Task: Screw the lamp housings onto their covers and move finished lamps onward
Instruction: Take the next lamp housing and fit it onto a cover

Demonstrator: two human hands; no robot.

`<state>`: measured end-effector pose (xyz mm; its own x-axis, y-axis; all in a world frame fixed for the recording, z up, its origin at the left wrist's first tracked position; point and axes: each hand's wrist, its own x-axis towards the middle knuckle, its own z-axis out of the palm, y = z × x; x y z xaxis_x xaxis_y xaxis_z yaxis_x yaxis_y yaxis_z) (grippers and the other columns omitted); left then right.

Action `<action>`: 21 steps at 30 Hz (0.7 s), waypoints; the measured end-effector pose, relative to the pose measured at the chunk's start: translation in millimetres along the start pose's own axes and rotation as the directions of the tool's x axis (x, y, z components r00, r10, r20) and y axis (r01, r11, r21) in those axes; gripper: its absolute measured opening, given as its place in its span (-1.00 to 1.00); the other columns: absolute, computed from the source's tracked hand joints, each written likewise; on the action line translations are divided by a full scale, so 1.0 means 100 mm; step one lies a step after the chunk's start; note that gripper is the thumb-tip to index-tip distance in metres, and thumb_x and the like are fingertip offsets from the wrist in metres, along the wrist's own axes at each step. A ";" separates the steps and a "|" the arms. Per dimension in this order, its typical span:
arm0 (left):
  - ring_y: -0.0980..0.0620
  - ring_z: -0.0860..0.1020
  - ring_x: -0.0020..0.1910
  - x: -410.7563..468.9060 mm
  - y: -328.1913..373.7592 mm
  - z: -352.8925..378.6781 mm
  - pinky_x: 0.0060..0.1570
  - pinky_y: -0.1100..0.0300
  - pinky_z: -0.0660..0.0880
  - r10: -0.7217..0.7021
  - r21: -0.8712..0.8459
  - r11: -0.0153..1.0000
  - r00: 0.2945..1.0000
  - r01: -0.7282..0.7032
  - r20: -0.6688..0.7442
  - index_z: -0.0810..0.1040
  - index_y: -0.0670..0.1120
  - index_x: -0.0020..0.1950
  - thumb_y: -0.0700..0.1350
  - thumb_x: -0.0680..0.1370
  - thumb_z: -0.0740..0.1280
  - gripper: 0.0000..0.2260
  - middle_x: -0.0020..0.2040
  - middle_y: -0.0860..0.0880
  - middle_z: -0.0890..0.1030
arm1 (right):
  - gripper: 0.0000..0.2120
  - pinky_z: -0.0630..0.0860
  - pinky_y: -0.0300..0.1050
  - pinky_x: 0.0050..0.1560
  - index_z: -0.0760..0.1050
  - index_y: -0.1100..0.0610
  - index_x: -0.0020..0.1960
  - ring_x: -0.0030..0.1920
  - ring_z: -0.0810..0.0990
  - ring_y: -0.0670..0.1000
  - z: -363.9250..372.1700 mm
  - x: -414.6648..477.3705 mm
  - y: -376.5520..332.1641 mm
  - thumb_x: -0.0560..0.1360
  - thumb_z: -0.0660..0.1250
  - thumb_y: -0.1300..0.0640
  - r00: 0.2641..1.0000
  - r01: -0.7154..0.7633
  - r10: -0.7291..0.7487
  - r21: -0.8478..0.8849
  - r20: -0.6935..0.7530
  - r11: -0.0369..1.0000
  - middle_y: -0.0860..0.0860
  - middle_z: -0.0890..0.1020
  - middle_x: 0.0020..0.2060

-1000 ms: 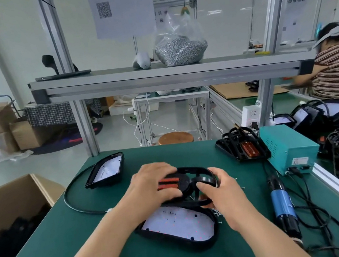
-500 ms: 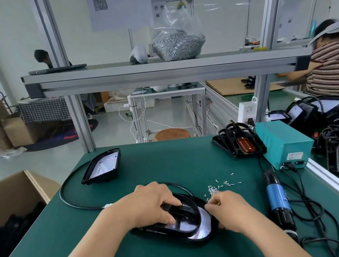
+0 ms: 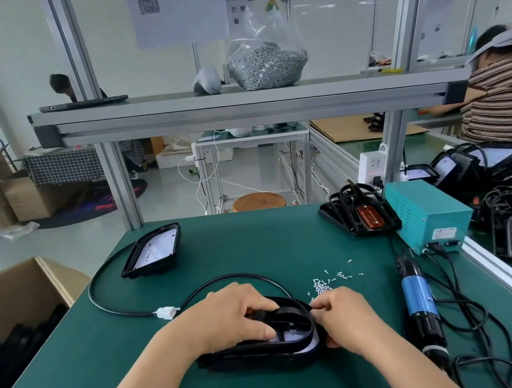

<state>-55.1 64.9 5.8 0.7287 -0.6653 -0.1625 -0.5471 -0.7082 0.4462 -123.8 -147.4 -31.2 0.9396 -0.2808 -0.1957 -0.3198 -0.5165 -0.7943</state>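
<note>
Left hand (image 3: 233,314) curls over the lamp housing (image 3: 291,317), right hand (image 3: 344,317) pinches its edge; it sits on its cover (image 3: 250,357), near edge of the table (image 3: 256,244). Cardboard box (image 3: 6,297) holds dark parts (image 3: 13,343), possibly lamps; the bag (image 3: 268,27) brims with screws (image 3: 268,67).

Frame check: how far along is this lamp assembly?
Done: the housing sits on its cover. In hand: left hand and right hand grip the housing, apparently aligning it. Left: screwing seems not begun, since the loose screws lie on the table and the electric screwdriver lies unheld; then moving it onward.
</note>
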 end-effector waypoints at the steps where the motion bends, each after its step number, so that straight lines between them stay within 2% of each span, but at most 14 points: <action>1: 0.17 0.39 0.19 0.00 0.01 -0.01 0.34 0.02 0.29 0.014 -0.014 1.000 1.000 -0.014 -0.006 0.47 0.41 0.21 0.30 0.40 0.34 -0.62 0.09 0.30 0.45 | -0.82 0.65 0.00 -0.27 0.62 0.31 -0.07 -0.40 0.47 0.05 0.00 0.00 0.01 0.54 0.28 0.24 1.000 0.007 -0.007 -0.004 -0.006 1.000 0.10 0.57 -0.33; 3: 0.18 0.39 0.19 0.00 0.04 -0.01 0.34 0.03 0.29 0.010 -0.012 1.000 1.000 -0.010 0.003 0.47 0.40 0.22 0.31 0.40 0.34 -0.61 0.09 0.28 0.45 | -0.81 0.63 -0.02 -0.30 0.64 0.28 -0.09 -0.41 0.48 0.04 0.00 0.00 0.01 0.55 0.27 0.24 1.000 0.011 -0.011 0.005 -0.009 1.000 0.10 0.59 -0.32; 7: 0.12 0.32 0.25 0.02 0.12 0.10 0.31 0.07 0.22 0.005 0.065 0.998 1.000 -0.003 -0.025 0.45 0.34 0.30 0.23 0.49 0.34 -0.62 0.19 0.19 0.44 | -0.69 0.53 -0.24 -0.43 0.69 0.13 -0.10 -0.45 0.56 -0.02 0.01 0.00 0.04 0.60 0.19 0.29 0.999 -0.032 0.031 0.104 0.005 0.994 0.07 0.64 -0.28; 9: 0.32 0.27 0.18 0.02 0.15 0.17 0.24 0.12 0.19 0.036 0.042 0.999 0.999 -0.035 -0.028 0.46 0.30 0.34 0.18 0.52 0.34 -0.62 0.21 0.18 0.42 | -0.69 0.51 -0.26 -0.45 0.69 0.17 -0.07 -0.44 0.55 -0.03 0.00 0.02 0.07 0.61 0.16 0.30 0.999 -0.037 0.038 0.105 -0.002 0.994 0.08 0.62 -0.26; 10: 0.40 0.24 0.11 0.01 0.15 0.20 0.18 0.17 0.17 0.039 0.003 0.999 0.999 -0.039 -0.032 0.45 0.30 0.35 0.17 0.53 0.34 -0.62 0.21 0.21 0.41 | -0.71 0.53 -0.24 -0.44 0.66 0.22 -0.12 -0.43 0.53 -0.01 0.00 0.03 0.07 0.60 0.17 0.29 0.999 -0.032 0.034 0.103 -0.010 0.994 0.08 0.60 -0.27; 13: 0.46 0.17 0.03 -0.02 0.14 0.28 0.09 0.27 0.15 0.025 -0.069 0.997 0.997 -0.030 -0.067 0.42 0.32 0.37 0.15 0.55 0.34 -0.61 0.16 0.30 0.35 | -0.67 0.58 -0.18 -0.40 0.50 0.26 -0.26 -0.41 0.49 0.02 0.01 0.05 0.08 0.61 0.29 0.09 1.000 -0.013 0.015 0.095 -0.021 0.995 0.05 0.52 -0.36; 16: 0.37 0.20 0.10 -0.07 0.14 0.34 0.27 0.24 0.12 0.070 0.055 0.997 0.988 -0.062 -0.139 0.39 0.28 0.42 0.16 0.57 0.28 -0.60 0.18 0.27 0.34 | -0.60 0.46 -0.17 -0.37 0.50 0.18 -0.28 -0.42 0.45 0.02 0.06 0.05 0.07 0.52 0.40 -0.14 1.000 0.002 -0.002 0.030 -0.003 1.000 0.04 0.50 -0.41; 19: 0.29 0.25 0.27 -0.13 0.15 0.47 0.40 0.16 0.11 0.191 0.185 0.972 0.948 -0.146 -0.254 0.43 0.24 0.40 0.19 0.58 0.17 -0.62 0.26 0.28 0.37 | -0.66 0.35 -0.16 -0.34 0.44 0.09 -0.30 -0.41 0.35 0.04 0.10 0.05 0.09 0.51 0.42 -0.09 1.000 0.010 -0.008 0.063 -0.027 0.998 0.03 0.39 -0.44; 21: 0.29 0.29 0.31 -0.18 0.16 0.51 0.39 0.13 0.18 0.217 0.117 0.976 0.892 -0.185 -0.396 0.51 0.19 0.34 0.12 0.57 0.15 -0.64 0.29 0.29 0.39 | -0.67 0.26 -0.13 -0.38 0.42 0.08 -0.32 -0.39 0.29 0.01 0.13 0.06 0.12 0.54 0.40 -0.02 0.995 0.027 -0.025 0.023 -0.093 0.999 -0.01 0.36 -0.45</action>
<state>-97.9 52.9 -29.0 0.6945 -0.6536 0.3007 -0.7172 -0.5953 0.3624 -120.6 -144.3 -49.1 0.9320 -0.3415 -0.1216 -0.2912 -0.5054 -0.8123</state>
